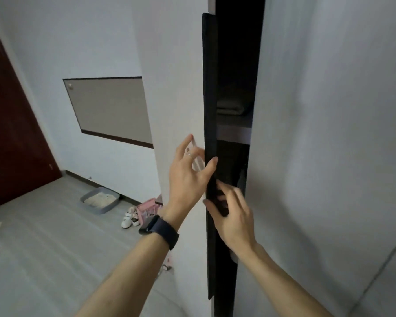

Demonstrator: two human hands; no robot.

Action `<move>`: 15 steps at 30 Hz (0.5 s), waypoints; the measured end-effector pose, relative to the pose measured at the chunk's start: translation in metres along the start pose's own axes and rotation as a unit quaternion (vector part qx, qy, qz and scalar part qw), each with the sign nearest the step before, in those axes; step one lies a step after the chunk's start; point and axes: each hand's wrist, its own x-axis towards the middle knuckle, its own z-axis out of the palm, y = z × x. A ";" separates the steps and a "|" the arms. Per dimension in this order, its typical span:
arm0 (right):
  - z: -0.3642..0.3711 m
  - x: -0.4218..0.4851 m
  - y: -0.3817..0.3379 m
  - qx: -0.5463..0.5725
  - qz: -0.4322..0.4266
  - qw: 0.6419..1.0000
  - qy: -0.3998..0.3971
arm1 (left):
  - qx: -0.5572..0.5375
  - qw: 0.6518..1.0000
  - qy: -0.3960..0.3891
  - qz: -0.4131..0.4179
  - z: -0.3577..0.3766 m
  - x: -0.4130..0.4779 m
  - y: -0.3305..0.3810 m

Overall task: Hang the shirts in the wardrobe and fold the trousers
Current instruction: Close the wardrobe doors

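Door work comes first, as I judge it: the tall white wardrobe (318,133) stands directly in front of me, and its white left door panel (181,88) is only ajar, with a narrow dark gap beside it. My left hand (188,177) rests on the face of this panel. Its fingers (185,143) are straight and spread apart, and the thumb touches the long black vertical handle strip (209,88) on the door's edge. My right hand (233,220) grips the same strip lower down: its fingers (236,193) curl round the edge into the gap, and the thumb lies on the front. Through the gap I see a pale inner shelf (233,131) with a folded grey-green cloth (232,106) on it. Whether this is trousers I cannot tell, and below the shelf it is too dark. No shirt is in view and neither hand holds one, so the hanging has not started. The next move, I think, is to swing the panel wide toward my left, with the pull coming from the gripping hand and the flat hand only guiding — the opening must be big enough to reach the space under the shelf.
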 end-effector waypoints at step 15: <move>-0.009 0.069 0.082 -0.178 0.072 0.979 0.064 | 0.096 0.990 -0.094 0.041 0.099 0.062 0.003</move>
